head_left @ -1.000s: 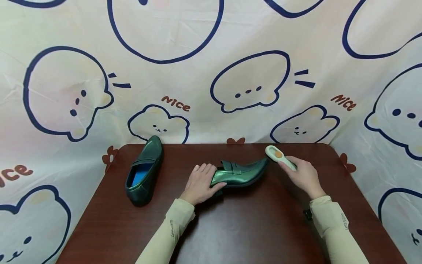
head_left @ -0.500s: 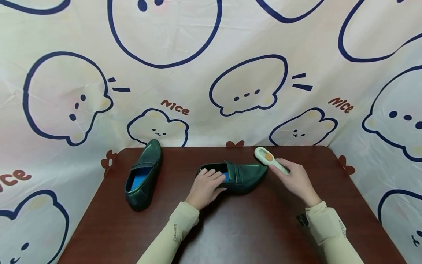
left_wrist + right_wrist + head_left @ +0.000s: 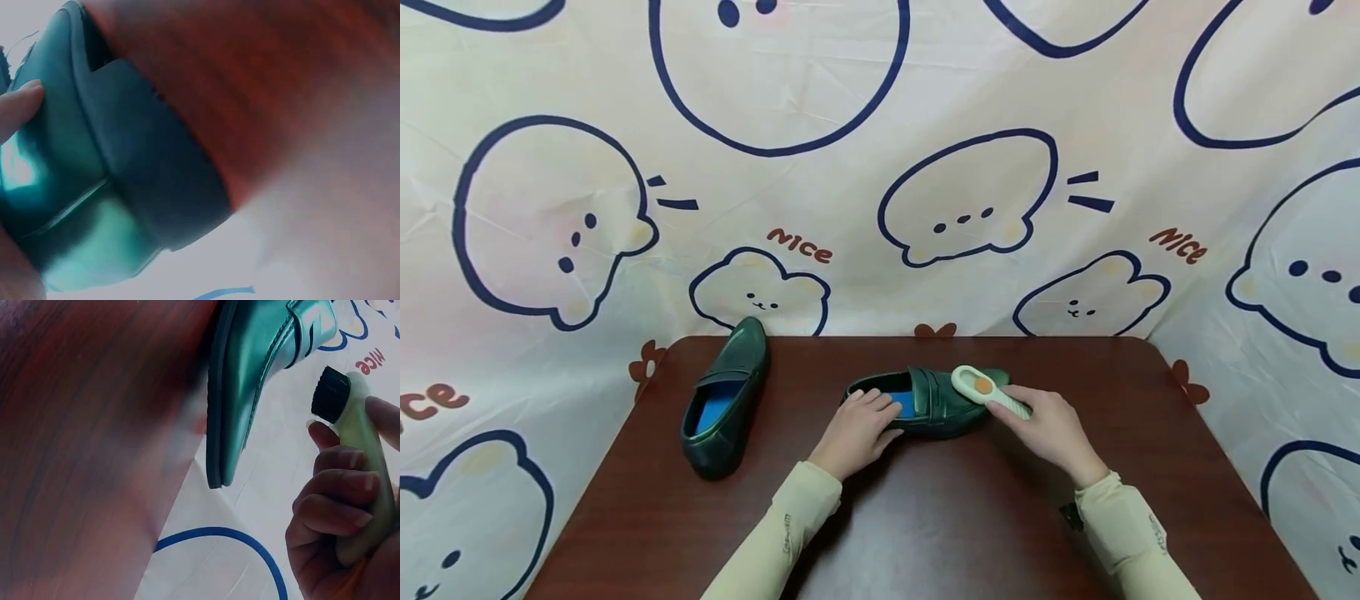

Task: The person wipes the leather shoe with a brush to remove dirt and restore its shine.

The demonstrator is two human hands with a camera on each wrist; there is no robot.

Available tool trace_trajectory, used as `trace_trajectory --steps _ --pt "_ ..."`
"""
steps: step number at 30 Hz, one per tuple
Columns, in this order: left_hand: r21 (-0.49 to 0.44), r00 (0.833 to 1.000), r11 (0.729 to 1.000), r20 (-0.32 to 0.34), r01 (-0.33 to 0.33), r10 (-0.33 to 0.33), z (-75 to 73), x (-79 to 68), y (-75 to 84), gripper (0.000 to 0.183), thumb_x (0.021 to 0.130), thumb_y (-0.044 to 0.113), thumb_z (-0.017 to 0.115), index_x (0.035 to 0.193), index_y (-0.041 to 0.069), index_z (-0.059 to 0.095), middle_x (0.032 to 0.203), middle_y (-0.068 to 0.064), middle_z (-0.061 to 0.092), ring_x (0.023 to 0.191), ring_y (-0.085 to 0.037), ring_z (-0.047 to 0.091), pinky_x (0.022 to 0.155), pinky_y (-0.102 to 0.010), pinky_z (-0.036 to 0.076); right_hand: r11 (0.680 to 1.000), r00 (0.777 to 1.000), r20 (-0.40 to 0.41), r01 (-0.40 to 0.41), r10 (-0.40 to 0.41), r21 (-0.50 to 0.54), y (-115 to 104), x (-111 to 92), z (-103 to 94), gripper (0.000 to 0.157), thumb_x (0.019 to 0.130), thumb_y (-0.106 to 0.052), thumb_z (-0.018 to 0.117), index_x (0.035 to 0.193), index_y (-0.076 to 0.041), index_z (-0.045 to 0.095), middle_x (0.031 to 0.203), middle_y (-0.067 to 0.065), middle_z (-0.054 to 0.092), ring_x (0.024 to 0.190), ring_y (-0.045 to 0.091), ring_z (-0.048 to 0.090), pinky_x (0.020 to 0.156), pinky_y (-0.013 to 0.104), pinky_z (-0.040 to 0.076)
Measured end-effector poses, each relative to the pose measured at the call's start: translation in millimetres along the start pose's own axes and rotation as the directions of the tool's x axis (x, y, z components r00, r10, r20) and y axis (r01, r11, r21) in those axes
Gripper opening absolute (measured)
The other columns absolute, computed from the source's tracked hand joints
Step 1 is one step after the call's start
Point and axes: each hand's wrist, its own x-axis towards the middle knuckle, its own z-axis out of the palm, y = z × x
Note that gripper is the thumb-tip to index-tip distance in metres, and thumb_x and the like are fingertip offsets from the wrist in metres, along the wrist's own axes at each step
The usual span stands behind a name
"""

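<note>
A dark green loafer (image 3: 947, 412) with a blue insole lies sideways at the middle of the table, its toe to the right. My left hand (image 3: 857, 433) grips it by the heel end, fingers over the opening and thumb on the near side. In the left wrist view the glossy heel (image 3: 87, 244) and dark sole fill the left part. My right hand (image 3: 1051, 429) holds a pale green brush (image 3: 1011, 404) with an orange spot. From the head, the brush overlaps the loafer's front; the right wrist view shows its black bristles (image 3: 330, 395) facing the shoe with a gap between.
A matching green loafer (image 3: 741, 375) stands at the left of the brown table (image 3: 970, 533), toe toward the back edge. A white cloth backdrop (image 3: 850, 192) printed with cartoon bears hangs behind and on both sides.
The left hand has turned the loafer from its side to opening upward. The right hand has carried the brush leftward and down, from beyond the toe to over the shoe's front.
</note>
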Motion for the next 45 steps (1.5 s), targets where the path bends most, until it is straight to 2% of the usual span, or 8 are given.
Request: trace_trajectory --steps 5,9,14,16,19,23,35,45 --pt "0.012 0.999 1.0 0.035 -0.025 0.024 -7.3 0.1 5.3 0.016 0.099 0.035 0.072 0.1 0.02 0.067 0.087 0.006 0.063 0.079 -0.011 0.051 0.077 -0.028 0.047 1.0 0.999 0.033 -0.003 0.003 0.0 -4.9 -2.5 9.5 0.046 0.1 -0.044 0.068 0.129 -0.008 0.071 0.112 0.008 0.075 0.083 0.015 0.06 0.072 0.033 0.048" --pt "0.077 0.998 0.997 0.059 0.006 -0.011 -7.9 4.6 11.4 0.024 0.102 0.042 0.065 0.105 0.02 0.071 0.094 0.006 0.07 0.084 -0.013 0.059 0.08 -0.029 0.051 0.999 0.998 0.048 0.031 -0.029 -0.039 -12.5 -4.2 18.4 0.036 0.102 -0.042 0.066 0.121 -0.012 0.072 0.082 -0.001 0.068 0.069 0.011 0.054 0.063 0.029 0.044" --pt "0.123 0.99 0.986 0.073 0.114 -0.124 -3.9 20.3 23.0 0.042 0.105 0.053 0.053 0.11 0.016 0.072 0.096 0.003 0.075 0.085 -0.015 0.068 0.076 -0.031 0.056 0.992 0.995 0.072 0.074 -0.067 -0.101 -23.9 -3.6 31.5 0.032 0.108 -0.044 0.052 0.103 -0.013 0.06 0.063 -0.005 0.039 0.054 0.01 0.041 0.052 0.027 0.036" --pt "0.086 0.98 0.98 0.072 0.181 -0.187 -0.8 27.9 27.0 0.043 0.106 0.054 0.051 0.101 0.015 0.068 0.079 0.003 0.069 0.071 -0.013 0.065 0.062 -0.028 0.053 0.993 0.994 0.097 0.068 -0.059 -0.095 -27.6 -3.4 36.7 0.032 0.11 -0.042 0.048 0.1 -0.013 0.057 0.064 -0.005 0.037 0.053 0.01 0.04 0.052 0.027 0.035" --pt "0.046 0.956 0.957 0.057 0.285 -0.287 4.5 37.6 30.6 0.04 0.107 0.049 0.05 0.092 0.014 0.063 0.057 0.004 0.05 0.05 -0.012 0.05 0.043 -0.026 0.038 0.995 0.991 0.126 0.053 -0.042 -0.082 -31.8 -2.5 44.0 0.03 0.111 -0.038 0.046 0.1 -0.011 0.053 0.064 -0.004 0.04 0.052 0.01 0.04 0.051 0.026 0.037" --pt "0.068 0.929 0.928 0.028 0.366 -0.368 10.4 43.8 32.0 0.033 0.108 0.041 0.051 0.094 0.014 0.064 0.051 0.005 0.039 0.044 -0.012 0.043 0.039 -0.026 0.027 0.996 0.991 0.134 0.033 -0.023 -0.079 -38.0 -2.4 49.9 0.027 0.112 -0.033 0.048 0.102 -0.007 0.052 0.065 -0.001 0.043 0.051 0.012 0.042 0.05 0.028 0.038" --pt "0.114 0.946 0.94 -0.082 0.321 -0.313 21.9 32.9 30.6 0.033 0.107 0.037 0.054 0.08 0.018 0.051 0.05 0.007 0.032 0.041 -0.009 0.035 0.04 -0.025 0.025 0.97 0.998 0.049 -0.015 0.028 -0.244 -38.0 -16.3 59.4 0.027 0.11 -0.03 0.05 0.1 -0.005 0.05 0.059 0.004 0.046 0.047 0.02 0.045 0.044 0.034 0.036" --pt "0.139 0.96 0.951 -0.101 0.275 -0.262 22.1 34.6 29.0 0.032 0.108 0.038 0.053 0.083 0.018 0.052 0.052 0.008 0.031 0.042 -0.007 0.033 0.041 -0.023 0.023 0.942 0.988 -0.001 -0.147 0.154 -0.301 7.5 -10.3 29.0 0.037 0.112 -0.036 0.042 0.104 0.0 0.049 0.064 0.011 0.051 0.049 0.026 0.05 0.044 0.039 0.037"
